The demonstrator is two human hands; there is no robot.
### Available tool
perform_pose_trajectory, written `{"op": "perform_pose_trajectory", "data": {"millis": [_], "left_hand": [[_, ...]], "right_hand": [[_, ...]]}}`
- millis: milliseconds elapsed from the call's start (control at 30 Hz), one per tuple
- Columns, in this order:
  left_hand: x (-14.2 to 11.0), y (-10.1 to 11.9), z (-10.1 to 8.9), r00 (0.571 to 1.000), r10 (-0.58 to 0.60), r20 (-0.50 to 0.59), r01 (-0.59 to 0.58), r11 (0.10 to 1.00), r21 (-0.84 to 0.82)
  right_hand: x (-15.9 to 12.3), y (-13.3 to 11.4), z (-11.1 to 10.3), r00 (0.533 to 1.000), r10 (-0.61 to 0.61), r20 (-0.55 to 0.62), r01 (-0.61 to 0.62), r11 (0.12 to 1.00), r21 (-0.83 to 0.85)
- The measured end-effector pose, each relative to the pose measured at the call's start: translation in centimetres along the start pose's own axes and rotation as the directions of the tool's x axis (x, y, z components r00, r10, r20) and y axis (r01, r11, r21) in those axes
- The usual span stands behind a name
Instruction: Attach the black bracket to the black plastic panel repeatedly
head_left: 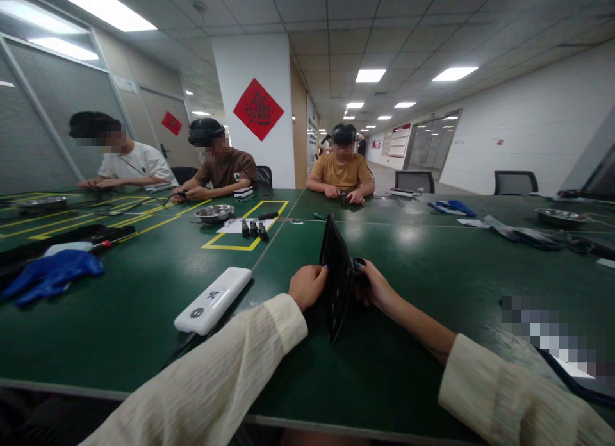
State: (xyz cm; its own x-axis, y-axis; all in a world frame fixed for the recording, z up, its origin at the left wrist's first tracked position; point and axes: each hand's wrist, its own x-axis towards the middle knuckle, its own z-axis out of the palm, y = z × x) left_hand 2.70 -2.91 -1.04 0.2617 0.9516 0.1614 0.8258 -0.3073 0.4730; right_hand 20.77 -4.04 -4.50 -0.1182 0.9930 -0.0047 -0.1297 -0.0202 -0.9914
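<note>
Blue glove (62, 273) lies far left of the left hand, probably shed for bare-finger feel. White power bank (214, 300) sits flat just left of the same hand (marked 26), likely parked within cable reach, off the work spot. Left hand (307, 286): thumb and fingers pinched on the black panel (336, 282), which stands upright, edge-on, between both hands, presumably to expose both faces. Right hand (379, 289): fingers clamped on a small black fitting (359, 266) at the panel's right side, likely bracing it.

Hard to make out: cable (182, 347) vanishes by the left sleeve; left fingertips partly behind the panel; panel's faces foreshortened; right fingers' undersides and the fitting's joint hidden; item right of the right hand pixelated.
</note>
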Motion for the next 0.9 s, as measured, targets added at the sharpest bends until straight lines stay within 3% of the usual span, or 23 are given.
{"op": "perform_pose_trajectory", "data": {"millis": [200,900], "left_hand": [[0.05,0.09,0.02,0.998,-0.056,0.001,0.056,0.998,-0.025],[0.16,-0.26,0.21,1.000,0.021,-0.014,-0.022,0.998,-0.056]], "right_hand": [[0.16,0.22,-0.10,1.000,-0.023,0.015,0.023,1.000,0.011],[0.24,0.35,-0.24,1.000,-0.022,0.008,0.022,1.000,0.008]]}}
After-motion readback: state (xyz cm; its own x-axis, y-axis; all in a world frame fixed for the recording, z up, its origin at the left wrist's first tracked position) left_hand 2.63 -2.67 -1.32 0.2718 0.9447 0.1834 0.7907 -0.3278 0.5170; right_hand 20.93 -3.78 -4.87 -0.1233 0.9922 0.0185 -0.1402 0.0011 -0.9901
